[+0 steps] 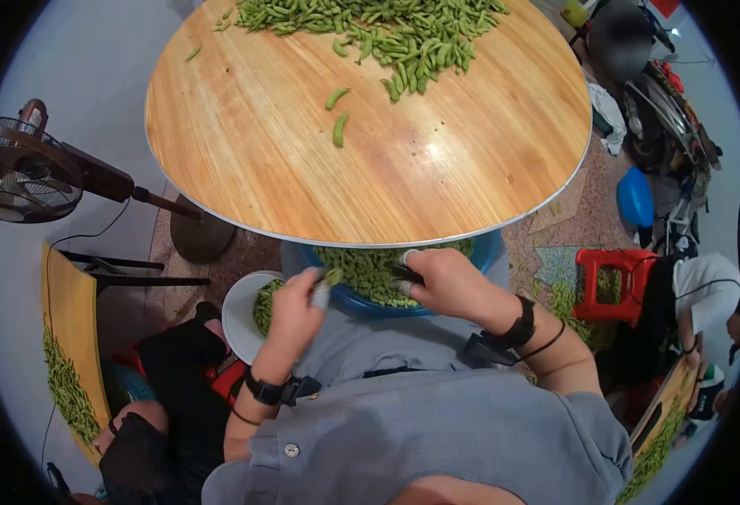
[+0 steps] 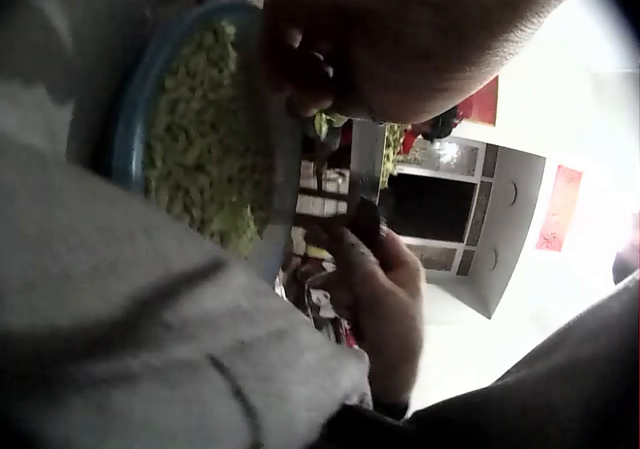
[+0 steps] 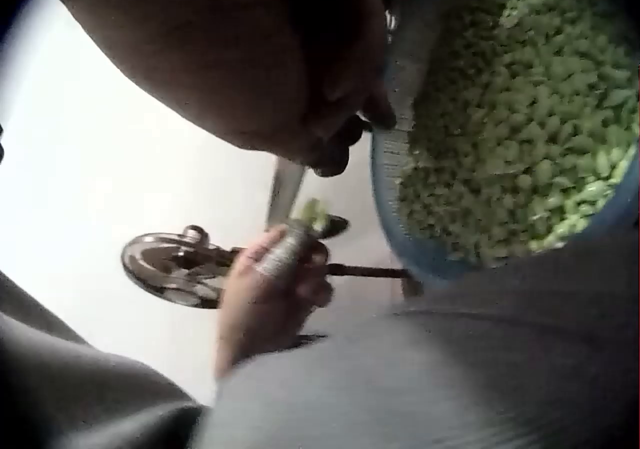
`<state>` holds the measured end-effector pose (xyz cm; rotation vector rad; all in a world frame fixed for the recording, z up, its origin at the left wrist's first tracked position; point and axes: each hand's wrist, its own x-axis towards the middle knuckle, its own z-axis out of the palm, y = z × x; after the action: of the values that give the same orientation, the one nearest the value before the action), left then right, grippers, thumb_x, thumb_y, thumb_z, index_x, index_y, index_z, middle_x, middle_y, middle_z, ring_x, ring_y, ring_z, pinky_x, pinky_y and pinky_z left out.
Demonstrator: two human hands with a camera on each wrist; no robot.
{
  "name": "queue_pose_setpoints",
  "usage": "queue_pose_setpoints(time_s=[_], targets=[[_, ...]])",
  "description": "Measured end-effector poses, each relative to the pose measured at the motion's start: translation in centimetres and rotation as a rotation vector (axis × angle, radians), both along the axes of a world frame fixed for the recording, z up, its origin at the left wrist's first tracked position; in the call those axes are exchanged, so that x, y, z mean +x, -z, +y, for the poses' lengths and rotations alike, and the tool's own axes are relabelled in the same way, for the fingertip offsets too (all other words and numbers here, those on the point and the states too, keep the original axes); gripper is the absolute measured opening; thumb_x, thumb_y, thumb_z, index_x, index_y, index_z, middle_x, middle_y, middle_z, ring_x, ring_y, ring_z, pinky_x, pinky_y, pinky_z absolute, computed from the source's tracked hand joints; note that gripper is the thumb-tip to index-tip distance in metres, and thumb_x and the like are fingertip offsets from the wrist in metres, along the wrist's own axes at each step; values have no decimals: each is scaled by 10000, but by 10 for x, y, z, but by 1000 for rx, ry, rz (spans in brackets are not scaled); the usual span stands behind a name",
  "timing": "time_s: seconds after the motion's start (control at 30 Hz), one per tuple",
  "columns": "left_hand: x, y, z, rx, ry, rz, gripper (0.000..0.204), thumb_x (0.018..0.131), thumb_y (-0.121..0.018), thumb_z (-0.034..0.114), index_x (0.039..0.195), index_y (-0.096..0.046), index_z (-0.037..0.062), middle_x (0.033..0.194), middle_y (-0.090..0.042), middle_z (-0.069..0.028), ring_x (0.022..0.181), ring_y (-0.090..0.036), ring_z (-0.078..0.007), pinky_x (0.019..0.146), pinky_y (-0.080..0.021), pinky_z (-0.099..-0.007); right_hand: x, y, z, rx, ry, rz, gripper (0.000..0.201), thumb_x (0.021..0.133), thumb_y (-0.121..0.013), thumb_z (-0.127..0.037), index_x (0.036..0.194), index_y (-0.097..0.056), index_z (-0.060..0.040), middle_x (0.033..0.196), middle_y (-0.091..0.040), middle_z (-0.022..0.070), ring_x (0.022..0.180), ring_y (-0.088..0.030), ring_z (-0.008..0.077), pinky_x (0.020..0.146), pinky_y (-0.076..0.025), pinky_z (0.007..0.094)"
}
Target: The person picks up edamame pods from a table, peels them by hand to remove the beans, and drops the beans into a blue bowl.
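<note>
My left hand (image 1: 292,310), with white wrapping on a finger, pinches a green soybean pod (image 1: 334,276) at the left side of the blue basin (image 1: 361,306). Over the basin's right part, my right hand (image 1: 447,284) grips a small dark tool (image 1: 400,272) between wrapped fingertips; its kind is mostly hidden by the fingers. Shelled green beans (image 3: 510,134) fill the basin, which sits at my lap, partly under the table edge. In the right wrist view the left hand (image 3: 265,294) shows the pod (image 3: 316,214) sticking out past its wrapped finger.
A round wooden table (image 1: 260,160) stands ahead with a heap of pods (image 1: 412,38) at its far side and two loose pods nearer. A white bucket (image 1: 237,318) stands at left, a fan (image 1: 29,168) beyond. A red stool (image 1: 584,286) and seated people are around.
</note>
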<state>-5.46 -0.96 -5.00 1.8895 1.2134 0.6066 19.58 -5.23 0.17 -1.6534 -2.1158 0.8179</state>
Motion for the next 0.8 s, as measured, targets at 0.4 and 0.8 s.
queue_pose_setpoints(time_s=[0.4, 0.8], targets=[[-50, -40, 4, 204, -35, 272, 125, 801, -608, 96, 885, -613, 4, 837, -621, -172, 711, -590, -381, 649, -489, -434, -37, 17, 169, 544, 354, -1, 167, 756, -620, -156, 822, -557, -17, 700, -573, 218, 694, -583, 403, 614, -456, 469], [53, -70, 33, -470, 417, -328, 129, 904, -520, 108, 992, -573, 30, 740, -568, -1, 660, -525, -79, 608, -431, -220, 19, -39, 36, -226, 89, 623, 276, 831, -599, -124, 1092, -615, -35, 836, -595, -20, 781, -514, 44, 684, -452, 251]])
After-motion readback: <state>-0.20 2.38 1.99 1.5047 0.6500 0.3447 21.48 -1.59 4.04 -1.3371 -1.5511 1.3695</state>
